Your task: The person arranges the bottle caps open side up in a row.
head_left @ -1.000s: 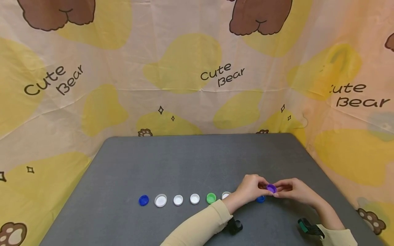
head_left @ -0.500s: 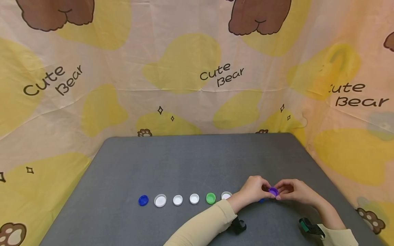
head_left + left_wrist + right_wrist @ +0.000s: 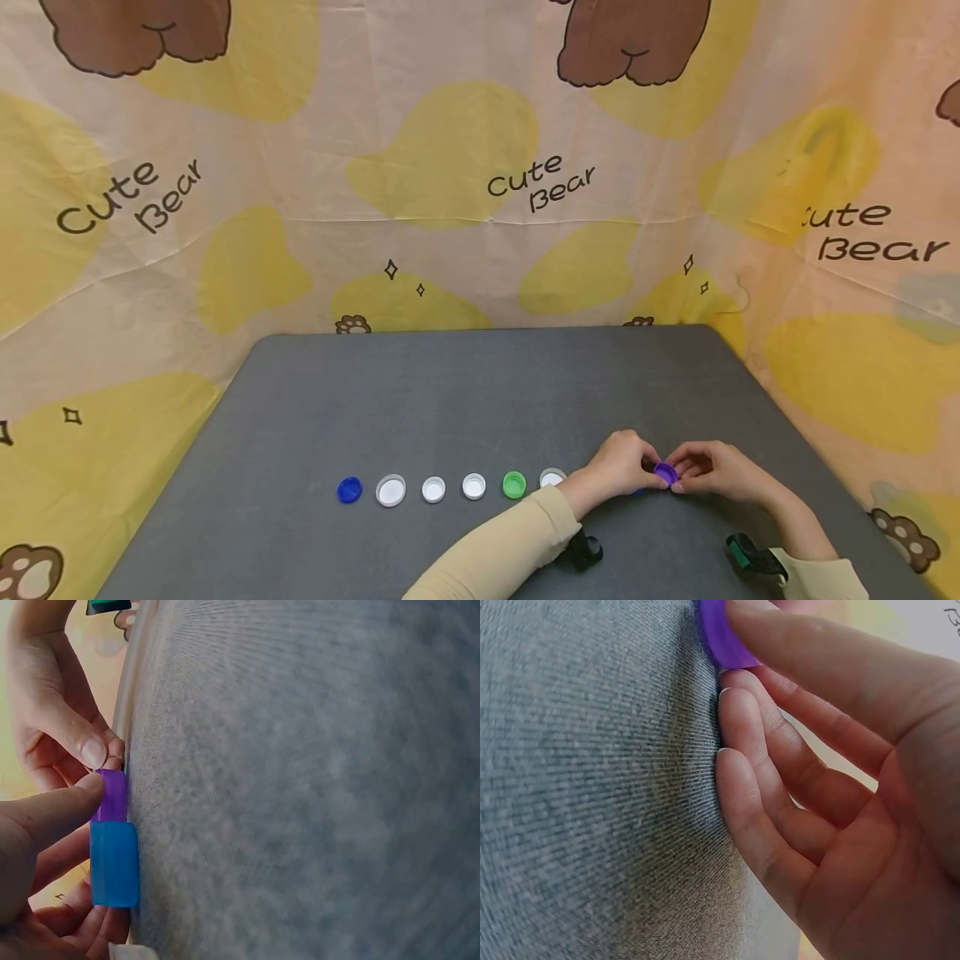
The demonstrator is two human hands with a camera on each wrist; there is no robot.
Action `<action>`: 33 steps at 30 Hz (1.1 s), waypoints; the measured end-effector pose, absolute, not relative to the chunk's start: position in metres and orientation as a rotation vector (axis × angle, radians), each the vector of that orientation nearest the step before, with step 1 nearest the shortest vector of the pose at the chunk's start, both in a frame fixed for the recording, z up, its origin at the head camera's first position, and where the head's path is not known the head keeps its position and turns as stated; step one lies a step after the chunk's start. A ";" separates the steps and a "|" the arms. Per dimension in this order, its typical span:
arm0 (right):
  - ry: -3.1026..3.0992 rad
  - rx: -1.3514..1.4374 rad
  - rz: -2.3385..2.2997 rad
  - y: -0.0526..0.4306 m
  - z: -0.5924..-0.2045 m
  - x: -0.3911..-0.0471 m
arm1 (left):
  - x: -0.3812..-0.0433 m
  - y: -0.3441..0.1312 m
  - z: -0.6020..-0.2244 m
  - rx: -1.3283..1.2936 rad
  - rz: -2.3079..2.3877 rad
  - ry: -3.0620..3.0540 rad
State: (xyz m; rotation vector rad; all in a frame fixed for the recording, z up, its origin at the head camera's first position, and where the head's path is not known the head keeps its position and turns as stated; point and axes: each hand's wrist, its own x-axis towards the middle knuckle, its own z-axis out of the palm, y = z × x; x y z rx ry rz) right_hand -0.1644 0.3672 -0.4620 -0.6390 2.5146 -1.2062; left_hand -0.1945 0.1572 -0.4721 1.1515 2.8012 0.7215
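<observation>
A purple bottle cap (image 3: pixel 665 475) is low over the grey table at the right end of a row of caps. My left hand (image 3: pixel 618 465) pinches it from the left, the thumb lying along its side in the left wrist view. From the right, my right hand (image 3: pixel 716 471) grips the opposite edge between thumb and fingers. In the right wrist view the fingertips sit right at the tabletop beside the purple cap. A blue cap (image 3: pixel 115 864) stands close beside the purple one, mostly hidden behind the left hand in the head view.
Leftward along the grey table (image 3: pixel 450 400) run a white cap (image 3: pixel 552 477), a green cap (image 3: pixel 513 484), several more white caps (image 3: pixel 391 490) and a dark blue cap (image 3: pixel 349 490). A printed cloth (image 3: pixel 450 167) hangs behind and beside the table.
Both hands have brought the purple cap slightly right and down toward the table. The left hand now covers more of the neighbouring blue cap.
</observation>
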 end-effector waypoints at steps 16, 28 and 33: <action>2.398 -0.690 -1.266 0.368 -0.460 -0.169 | -0.200 0.155 -0.478 1.109 0.792 2.753; 2.740 -0.501 -1.012 0.345 -0.432 -0.180 | -0.208 0.120 -0.452 0.935 1.104 2.719; 2.931 -0.451 -0.922 0.321 -0.418 -0.188 | -0.219 0.083 -0.430 0.946 1.078 2.861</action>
